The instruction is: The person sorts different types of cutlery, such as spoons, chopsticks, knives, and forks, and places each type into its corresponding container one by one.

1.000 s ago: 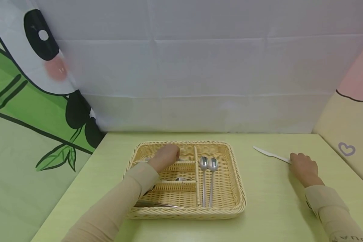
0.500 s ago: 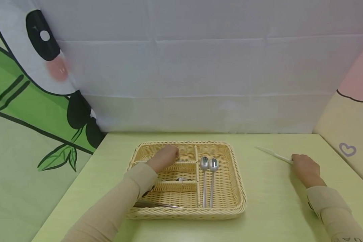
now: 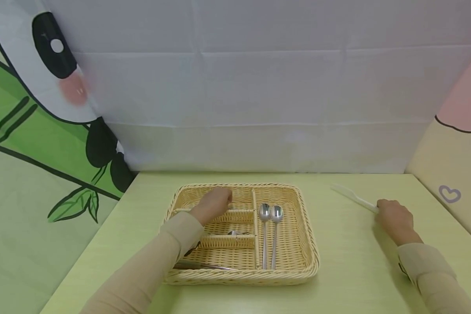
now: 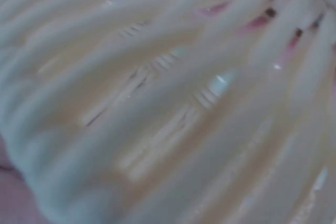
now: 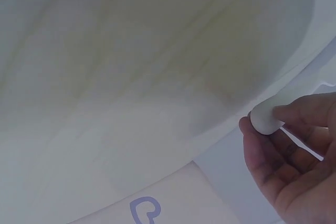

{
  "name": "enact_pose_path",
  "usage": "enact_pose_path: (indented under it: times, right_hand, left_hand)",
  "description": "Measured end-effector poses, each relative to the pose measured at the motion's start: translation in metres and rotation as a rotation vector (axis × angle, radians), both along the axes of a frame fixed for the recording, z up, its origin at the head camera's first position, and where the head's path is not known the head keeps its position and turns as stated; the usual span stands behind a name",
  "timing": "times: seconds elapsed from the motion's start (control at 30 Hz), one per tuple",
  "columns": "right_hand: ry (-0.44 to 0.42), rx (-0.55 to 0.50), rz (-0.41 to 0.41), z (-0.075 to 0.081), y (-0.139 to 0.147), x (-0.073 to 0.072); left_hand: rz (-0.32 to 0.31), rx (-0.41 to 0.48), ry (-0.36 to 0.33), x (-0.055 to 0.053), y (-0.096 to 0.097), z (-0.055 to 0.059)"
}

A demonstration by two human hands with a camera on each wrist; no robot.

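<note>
At the right, my right hand (image 3: pixel 395 221) holds a white knife (image 3: pixel 353 197) by its handle, the blade pointing back and left. In the right wrist view the thumb and fingers pinch the rounded end of the white handle (image 5: pixel 266 119). My left hand (image 3: pixel 213 204) reaches into the back left compartment of a wicker basket (image 3: pixel 315 259). Its fingertips are hidden, and I cannot tell whether they hold anything. Pale wicker (image 4: pixel 157 103) fills the left wrist view, blurred and close. Two metal spoons (image 3: pixel 264 212) lie side by side in the basket's right compartment.
Part of a metal utensil (image 3: pixel 234 233) shows in the basket's middle left compartment. A long dark-handled utensil (image 3: pixel 196 264) lies along the front left one. Wicker dividers (image 3: pixel 257 244) separate the sections. A white cloth backdrop (image 3: pixel 267 109) rises behind the pale table (image 3: pixel 345 270).
The knife has turned in my right hand, so its blade shows broader and its tip sits slightly farther back. My left hand has stayed almost still in the basket.
</note>
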State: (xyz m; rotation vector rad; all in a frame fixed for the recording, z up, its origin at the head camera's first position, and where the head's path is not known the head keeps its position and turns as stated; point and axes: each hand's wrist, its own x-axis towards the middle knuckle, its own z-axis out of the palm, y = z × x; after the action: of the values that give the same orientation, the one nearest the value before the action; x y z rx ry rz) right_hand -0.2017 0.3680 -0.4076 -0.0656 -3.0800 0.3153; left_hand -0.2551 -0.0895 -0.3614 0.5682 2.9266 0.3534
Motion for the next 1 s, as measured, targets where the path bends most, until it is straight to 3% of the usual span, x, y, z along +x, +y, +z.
enact_pose_path:
  times: [0.43, 0.8, 1.0]
  right_hand:
    - [0.081, -0.035, -0.015, -0.001, -0.014, 0.001]
    - [0.197, -0.028, 0.009, 0.004, -0.03, 0.005]
    - [0.228, -0.023, 0.026, 0.009, -0.043, 0.008]
  left_hand:
    - [0.003, 0.051, 0.139, 0.004, 0.012, 0.006]
    - [0.024, 0.12, 0.152, 0.007, 0.018, 0.01]
    - [0.004, 0.189, 0.155, 0.008, 0.022, 0.01]
